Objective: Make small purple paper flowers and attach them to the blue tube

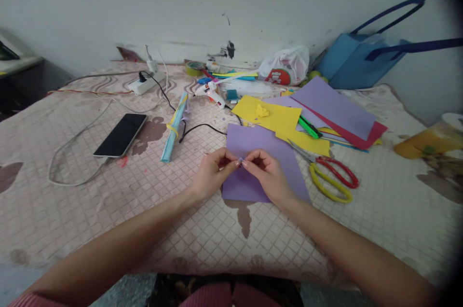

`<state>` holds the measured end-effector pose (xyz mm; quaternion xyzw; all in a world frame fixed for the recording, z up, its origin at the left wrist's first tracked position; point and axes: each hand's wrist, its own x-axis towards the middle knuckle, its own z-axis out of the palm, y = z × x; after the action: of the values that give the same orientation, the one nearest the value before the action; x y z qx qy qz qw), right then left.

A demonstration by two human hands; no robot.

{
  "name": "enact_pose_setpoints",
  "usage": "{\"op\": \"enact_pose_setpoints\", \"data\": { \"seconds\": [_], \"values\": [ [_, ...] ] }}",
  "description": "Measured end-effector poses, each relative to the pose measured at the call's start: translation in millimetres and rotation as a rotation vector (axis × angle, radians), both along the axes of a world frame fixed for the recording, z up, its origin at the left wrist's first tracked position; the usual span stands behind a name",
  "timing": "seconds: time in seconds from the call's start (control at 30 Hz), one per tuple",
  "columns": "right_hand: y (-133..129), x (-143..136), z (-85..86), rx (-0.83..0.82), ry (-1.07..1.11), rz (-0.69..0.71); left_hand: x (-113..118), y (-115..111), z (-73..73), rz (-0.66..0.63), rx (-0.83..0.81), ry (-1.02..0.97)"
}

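Both hands meet over a purple paper sheet (285, 164) on the table. Between the fingertips is a small piece of purple paper (240, 160), mostly covered by the fingers. My left hand (216, 172) pinches it from the left, thumb against forefinger. From the right, my right hand (266, 174) pinches the same piece. Beside the right hand lie scissors (321, 167) with one red and one yellow handle, blades slightly apart. Just behind the purple sheet is a yellow sheet (278, 114) with a small yellow paper shape (262, 111) on it.
A phone (121, 135) on a white cable lies left, near a rolled blue paper strip (174, 128). Behind are a glue gun (214, 93), a power strip (146, 83) and a green cutter (308, 127). Stacked sheets (336, 106), a cup (430, 138) and a blue bag (358, 58) stand right.
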<state>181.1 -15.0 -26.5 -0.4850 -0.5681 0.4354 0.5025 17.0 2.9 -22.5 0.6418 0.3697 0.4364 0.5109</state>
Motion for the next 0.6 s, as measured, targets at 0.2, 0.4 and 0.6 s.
{"op": "enact_pose_setpoints", "data": {
  "seconds": [0.2,0.4,0.6],
  "values": [
    [-0.9,-2.1,-0.2,-0.048,0.077,-0.029,3.3,-2.6,-4.8,0.028,0.028,-0.025],
    [0.0,-4.5,-0.4,-0.031,0.132,-0.034,2.8,2.1,-9.3,-0.025,-0.143,-0.127],
    [0.0,-3.5,0.7,0.010,0.067,-0.026,0.6,4.7,-6.7,-0.002,-0.082,-0.097]
  ]
}}
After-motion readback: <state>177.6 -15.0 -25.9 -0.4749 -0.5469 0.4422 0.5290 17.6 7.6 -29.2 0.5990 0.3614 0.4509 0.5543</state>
